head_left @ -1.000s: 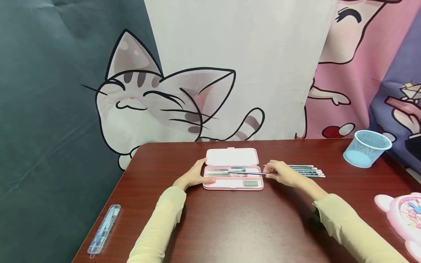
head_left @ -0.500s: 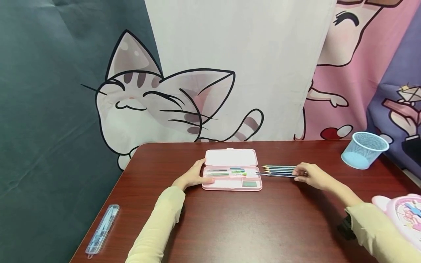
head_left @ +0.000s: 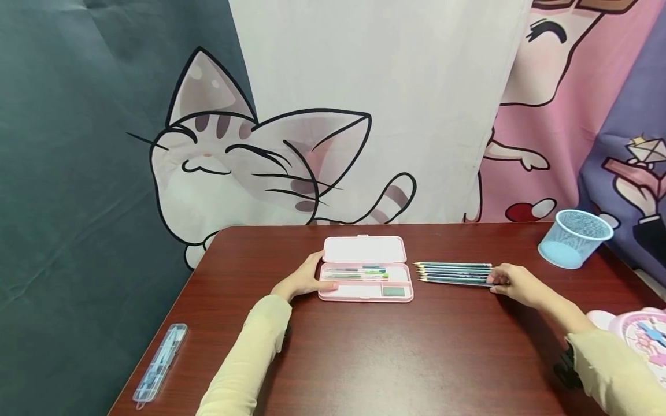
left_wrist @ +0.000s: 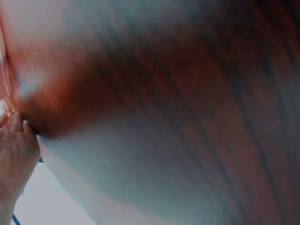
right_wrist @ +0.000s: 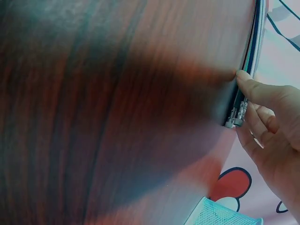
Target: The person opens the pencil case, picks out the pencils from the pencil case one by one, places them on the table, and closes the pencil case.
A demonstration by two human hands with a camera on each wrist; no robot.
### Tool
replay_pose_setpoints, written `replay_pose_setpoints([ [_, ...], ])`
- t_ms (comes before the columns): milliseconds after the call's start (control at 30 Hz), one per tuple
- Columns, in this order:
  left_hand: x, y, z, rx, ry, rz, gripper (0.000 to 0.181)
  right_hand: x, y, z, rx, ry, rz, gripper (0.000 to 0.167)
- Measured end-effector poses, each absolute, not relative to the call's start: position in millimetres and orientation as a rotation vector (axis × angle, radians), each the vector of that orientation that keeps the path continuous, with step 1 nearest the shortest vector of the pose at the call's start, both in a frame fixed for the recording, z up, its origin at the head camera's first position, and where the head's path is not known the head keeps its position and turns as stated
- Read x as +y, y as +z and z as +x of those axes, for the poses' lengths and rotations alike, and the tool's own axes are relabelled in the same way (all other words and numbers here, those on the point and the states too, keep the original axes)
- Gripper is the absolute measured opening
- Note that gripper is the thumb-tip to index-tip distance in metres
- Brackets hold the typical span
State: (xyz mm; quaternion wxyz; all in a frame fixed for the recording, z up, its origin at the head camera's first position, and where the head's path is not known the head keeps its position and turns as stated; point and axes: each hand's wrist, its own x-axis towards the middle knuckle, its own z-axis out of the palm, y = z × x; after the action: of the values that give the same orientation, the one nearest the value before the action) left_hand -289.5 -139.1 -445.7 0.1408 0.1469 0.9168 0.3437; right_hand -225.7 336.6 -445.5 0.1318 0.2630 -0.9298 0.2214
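An opened pink pencil case [head_left: 364,299] lies on the table, its lid [head_left: 364,249] folded back and several pens [head_left: 359,273] in its long compartment. A green eraser-like block [head_left: 393,292] sits in its small compartment. My left hand [head_left: 300,282] holds the case's left end, thumb over the front part and fingers behind. To the right of the case, several dark green pencils [head_left: 455,270] lie side by side, tips pointing left. My right hand [head_left: 517,284] pinches the nearest pencil [head_left: 458,282] by its eraser end, alongside the row; the right wrist view shows the thumb [right_wrist: 258,91] against it.
A blue mesh pen holder [head_left: 574,240] stands at the back right corner. A pink clock-like object [head_left: 637,335] is at the right edge, partly behind the right sleeve. Near the left table edge lies a clear slim case [head_left: 161,364].
My right hand has moved right, away from the pencil case, bringing the pencil from over the case to the near side of the pencil row. My left hand stays on the case.
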Motion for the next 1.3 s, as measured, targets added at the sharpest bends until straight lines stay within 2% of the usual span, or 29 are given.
replay_pose_setpoints([
  [433,-139.8,-443.9,-289.1,2.652,1.003,0.405,0.101,330.9,-449.1,-230.7,-2.643,0.642,0.691,0.023],
  [667,-140.7,-444.0,-289.9,2.653,1.009,0.401,0.100,290.4,-439.6,-240.4,-2.685,0.815,0.540,0.017],
  [900,-136.5,-447.1,-288.7,2.644,0.994,0.428,0.100,228.9,-436.1,-261.2,-2.803,1.123,0.455,0.032],
  [1100,-136.8,-446.9,-289.6,2.644,0.978,0.463,0.099,195.8,-433.2,-283.3,-2.914,1.253,0.269,0.051],
  [1167,-138.6,-445.7,-290.9,2.626,1.025,0.461,0.095,188.0,-431.3,-290.5,-2.964,1.297,0.177,0.056],
  [1300,-145.1,-441.4,-295.3,2.538,1.244,0.408,0.072,174.2,-429.1,-302.1,-2.989,1.521,0.088,0.060],
])
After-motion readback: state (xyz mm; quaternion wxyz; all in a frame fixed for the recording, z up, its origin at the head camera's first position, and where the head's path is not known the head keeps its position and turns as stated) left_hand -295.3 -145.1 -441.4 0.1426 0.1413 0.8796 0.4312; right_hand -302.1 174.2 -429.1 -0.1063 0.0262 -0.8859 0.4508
